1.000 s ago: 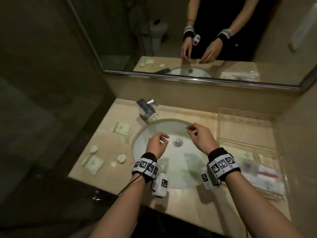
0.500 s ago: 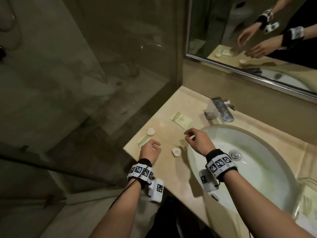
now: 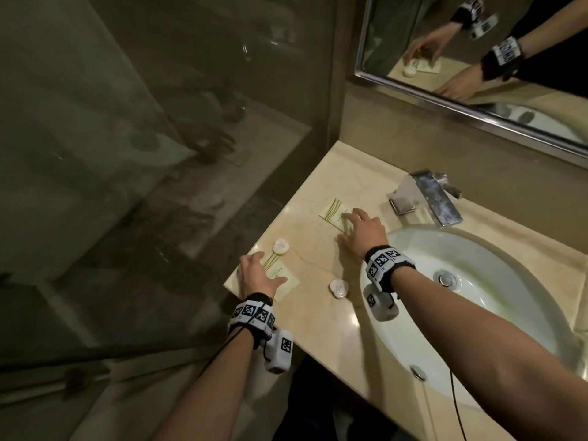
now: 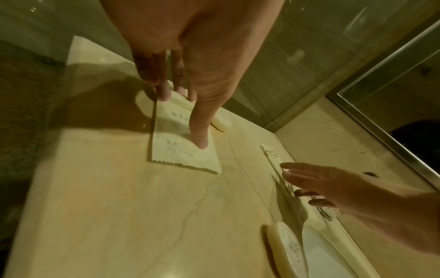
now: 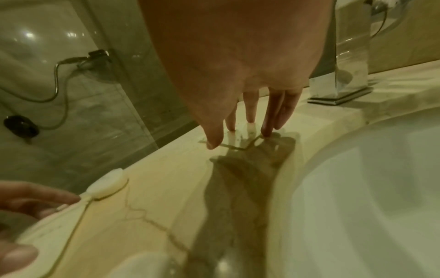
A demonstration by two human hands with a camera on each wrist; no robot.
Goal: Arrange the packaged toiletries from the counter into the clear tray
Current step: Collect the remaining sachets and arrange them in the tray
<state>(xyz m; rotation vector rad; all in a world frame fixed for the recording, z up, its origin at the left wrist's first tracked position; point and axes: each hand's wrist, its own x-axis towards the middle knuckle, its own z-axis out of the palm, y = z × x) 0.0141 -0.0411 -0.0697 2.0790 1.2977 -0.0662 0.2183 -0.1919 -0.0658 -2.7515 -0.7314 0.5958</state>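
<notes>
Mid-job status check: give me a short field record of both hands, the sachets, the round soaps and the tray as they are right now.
left hand: fingers straight, thumb pressing the near sachet
right hand: fingers spread, touching the far sachet
round soaps: one beside the near sachet, one near the sink rim
faucet: behind the sink
clear tray: not in view
items lifted: none, all flat on the counter
</notes>
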